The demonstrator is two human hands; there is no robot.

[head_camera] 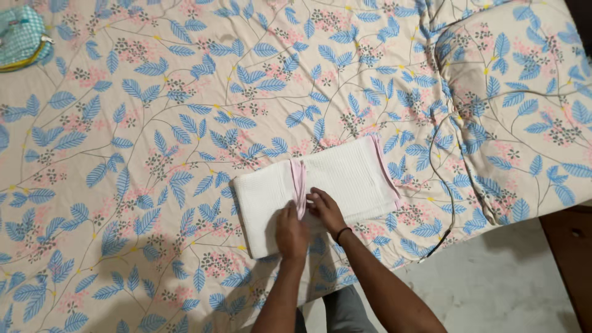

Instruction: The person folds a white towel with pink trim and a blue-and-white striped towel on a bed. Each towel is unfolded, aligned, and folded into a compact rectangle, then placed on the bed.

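Note:
A white waffle-textured towel (345, 176) with pink edging lies folded on the bed, near its front edge. A pink-trimmed edge runs across its middle. My left hand (291, 233) rests on the towel's near left part, fingers pinching the pink trim (298, 185). My right hand (325, 209), with a dark band on the wrist, presses on the towel just right of that trim. The two hands almost touch.
The bed is covered by a cream sheet (154, 123) with blue leaves and pink flowers. A matching pillow (524, 92) lies at the right. A teal checked pouch (21, 34) sits at the far left corner. Grey floor (493, 283) shows at the lower right.

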